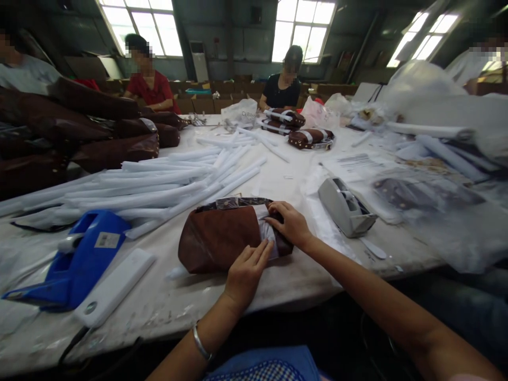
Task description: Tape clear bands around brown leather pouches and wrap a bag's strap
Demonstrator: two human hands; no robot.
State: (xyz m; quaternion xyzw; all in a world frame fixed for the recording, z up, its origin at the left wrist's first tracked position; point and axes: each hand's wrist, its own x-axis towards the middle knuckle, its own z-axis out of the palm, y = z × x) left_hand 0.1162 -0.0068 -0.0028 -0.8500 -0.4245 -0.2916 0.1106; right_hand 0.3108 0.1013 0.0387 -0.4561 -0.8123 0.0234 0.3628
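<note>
A folded brown leather bag (218,235) lies on the white table (278,288) right in front of me. A strip of white paper (266,233) is wrapped round its right end. My left hand (244,272) rests on the bag's near edge, fingers stretched flat and pressing the paper down. My right hand (288,222) lies on top of the bag's right end, fingers curled over the paper wrap and pressing on it.
A grey tape dispenser (347,206) sits right of the bag. A blue tool (75,259) and a white bar (115,286) lie at left. Rolled white paper tubes (159,185) fill the middle, brown bags (79,137) pile far left. Wrapped bags (309,137), plastic sheets (436,201) and several people sit beyond.
</note>
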